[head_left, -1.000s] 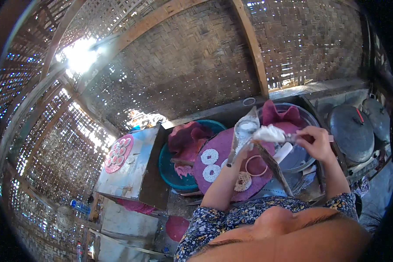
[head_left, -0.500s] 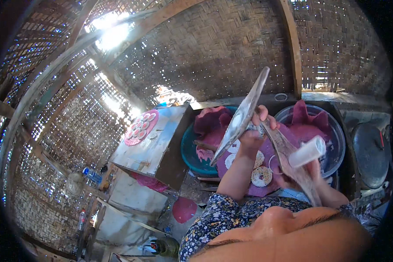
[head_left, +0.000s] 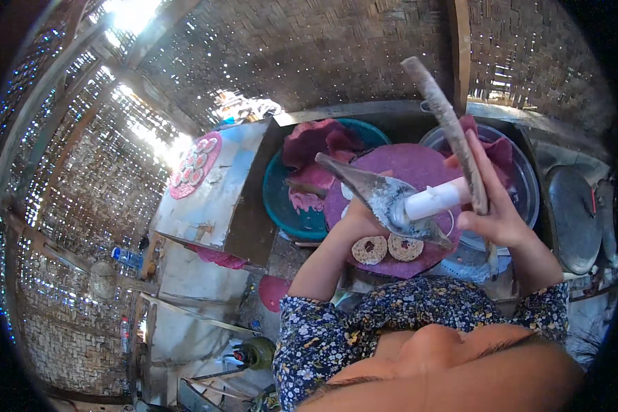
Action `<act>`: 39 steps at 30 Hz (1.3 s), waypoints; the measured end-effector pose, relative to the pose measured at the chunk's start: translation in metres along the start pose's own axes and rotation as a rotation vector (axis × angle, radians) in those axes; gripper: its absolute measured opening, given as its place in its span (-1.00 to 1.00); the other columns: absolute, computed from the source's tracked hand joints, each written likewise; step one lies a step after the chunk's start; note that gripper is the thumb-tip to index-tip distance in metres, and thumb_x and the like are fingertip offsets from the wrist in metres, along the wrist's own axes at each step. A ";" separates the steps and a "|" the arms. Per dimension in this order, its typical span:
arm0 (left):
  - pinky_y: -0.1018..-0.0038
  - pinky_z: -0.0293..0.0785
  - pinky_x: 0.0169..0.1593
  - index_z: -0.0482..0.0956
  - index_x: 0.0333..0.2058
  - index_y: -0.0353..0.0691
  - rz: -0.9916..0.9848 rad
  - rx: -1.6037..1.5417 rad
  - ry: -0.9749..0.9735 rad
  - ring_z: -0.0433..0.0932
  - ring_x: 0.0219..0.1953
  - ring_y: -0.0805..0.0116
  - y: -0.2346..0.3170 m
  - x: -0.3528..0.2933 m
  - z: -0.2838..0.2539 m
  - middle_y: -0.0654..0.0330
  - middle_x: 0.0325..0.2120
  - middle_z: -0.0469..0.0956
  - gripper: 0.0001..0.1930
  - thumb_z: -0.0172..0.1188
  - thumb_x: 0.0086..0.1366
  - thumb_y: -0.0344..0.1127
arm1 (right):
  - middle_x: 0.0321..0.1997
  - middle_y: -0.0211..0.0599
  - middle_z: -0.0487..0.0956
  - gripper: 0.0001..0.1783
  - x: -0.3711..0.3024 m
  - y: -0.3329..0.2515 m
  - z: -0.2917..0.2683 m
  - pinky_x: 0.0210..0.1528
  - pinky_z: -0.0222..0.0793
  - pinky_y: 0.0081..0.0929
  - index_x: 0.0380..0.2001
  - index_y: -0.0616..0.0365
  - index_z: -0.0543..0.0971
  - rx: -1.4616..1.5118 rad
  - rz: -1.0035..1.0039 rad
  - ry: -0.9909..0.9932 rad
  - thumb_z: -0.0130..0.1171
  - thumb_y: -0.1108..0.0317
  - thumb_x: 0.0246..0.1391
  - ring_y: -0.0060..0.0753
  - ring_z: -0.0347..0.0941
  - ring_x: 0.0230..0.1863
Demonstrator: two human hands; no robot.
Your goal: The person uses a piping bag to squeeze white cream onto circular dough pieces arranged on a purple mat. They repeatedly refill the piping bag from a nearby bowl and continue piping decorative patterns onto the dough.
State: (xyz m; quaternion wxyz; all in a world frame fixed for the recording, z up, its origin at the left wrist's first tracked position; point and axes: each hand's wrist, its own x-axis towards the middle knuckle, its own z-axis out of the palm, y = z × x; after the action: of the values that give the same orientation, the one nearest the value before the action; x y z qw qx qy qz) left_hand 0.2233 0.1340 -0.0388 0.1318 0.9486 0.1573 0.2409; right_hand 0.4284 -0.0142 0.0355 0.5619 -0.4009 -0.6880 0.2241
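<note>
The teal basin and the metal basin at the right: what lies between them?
In the head view, a round purple cloth-covered board lies between the teal basin and the metal basin, with two small round cakes at its near edge.

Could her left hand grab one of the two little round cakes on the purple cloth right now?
Probably not right away. The left hand is already holding the flat grey metal scoop, so it isn't free. The two small round cakes lie just beneath it on the purple cloth, uncovered, so they look close enough once it lets go.
</note>
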 end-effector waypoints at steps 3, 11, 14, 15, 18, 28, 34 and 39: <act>0.30 0.19 0.07 0.41 -0.09 -0.05 -0.213 -0.134 -0.155 0.34 -0.02 0.16 0.021 0.015 -0.017 0.18 -0.12 0.40 -0.27 0.38 -0.34 0.03 | 0.07 0.06 0.16 -0.07 0.004 -0.016 -0.001 -0.13 0.33 -0.27 0.17 -0.06 0.13 -0.519 -0.152 -0.164 0.33 0.11 -0.32 0.02 0.31 -0.04; 0.27 0.14 0.12 0.36 -0.05 -0.10 0.008 -0.173 -0.058 0.30 0.03 0.10 0.022 0.016 0.009 0.07 -0.06 0.36 -0.26 0.34 -0.30 -0.01 | 0.00 0.06 0.19 -0.21 -0.016 -0.006 0.020 -0.25 0.41 -0.27 0.05 -0.13 0.27 -0.636 -0.142 -0.188 0.34 0.17 -0.36 0.08 0.36 -0.16; 0.30 0.14 0.12 0.37 -0.05 -0.09 -0.036 -0.214 -0.092 0.29 0.04 0.11 0.015 0.015 0.025 0.07 -0.05 0.36 -0.25 0.34 -0.31 0.01 | -0.01 0.10 0.19 -0.18 -0.024 0.017 0.032 -0.16 0.38 -0.22 0.07 -0.14 0.26 -0.600 -0.101 -0.132 0.35 0.17 -0.38 0.16 0.32 -0.12; 0.30 0.14 0.12 0.37 -0.05 -0.10 -0.040 -0.190 -0.079 0.29 0.04 0.11 0.017 0.019 0.022 0.07 -0.06 0.36 -0.25 0.34 -0.31 0.01 | 0.01 0.09 0.17 -0.15 -0.024 0.021 0.031 -0.12 0.34 -0.22 0.07 -0.11 0.25 -0.604 -0.076 -0.142 0.37 0.16 -0.40 0.12 0.31 -0.09; 0.32 0.19 0.10 0.38 -0.07 -0.12 0.037 -0.384 0.221 0.32 0.02 0.13 0.015 0.024 0.023 0.07 -0.10 0.40 -0.26 0.34 -0.31 0.03 | 0.10 0.06 0.13 -0.06 -0.018 0.033 0.025 0.01 0.24 -0.25 0.11 -0.01 0.20 -0.377 0.032 -0.129 0.40 0.12 -0.44 0.00 0.28 0.01; 0.19 0.15 0.14 -0.09 0.21 -0.12 0.268 -2.266 0.041 0.07 0.19 0.10 0.009 0.085 -0.047 0.02 0.19 0.00 -0.01 0.19 -0.25 -0.63 | -0.01 0.01 0.34 0.31 -0.050 0.046 -0.037 -0.02 0.26 -0.21 0.15 0.35 0.01 0.963 0.990 -0.524 0.40 -0.17 -0.64 -0.12 0.32 -0.01; 0.13 0.27 0.03 0.16 0.07 -0.11 0.245 -1.986 0.254 0.34 -0.01 0.07 0.012 0.108 -0.004 0.09 -0.14 0.37 -0.40 0.11 0.08 -0.09 | -0.10 0.08 0.40 0.33 -0.055 0.041 -0.057 -0.14 0.34 -0.23 0.10 0.43 0.08 0.924 1.171 -0.525 0.22 -0.42 -0.61 -0.11 0.44 -0.19; 0.20 0.36 -0.09 0.42 -0.25 -0.14 -0.274 -2.433 0.309 0.44 -0.19 0.15 -0.035 0.115 0.063 0.16 -0.35 0.47 -0.39 -0.04 0.03 0.33 | -0.13 0.07 0.41 0.04 -0.057 0.063 -0.071 -0.16 0.37 -0.25 0.06 0.38 0.16 0.827 1.264 -0.353 0.03 -0.35 -0.26 -0.10 0.45 -0.24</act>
State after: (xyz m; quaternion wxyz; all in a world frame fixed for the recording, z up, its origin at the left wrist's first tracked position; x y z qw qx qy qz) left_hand 0.3425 0.1967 -0.0563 0.9330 0.1459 -0.0572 0.3241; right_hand 0.5174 -0.0333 -0.0269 0.3134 -0.4334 -0.2682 0.8013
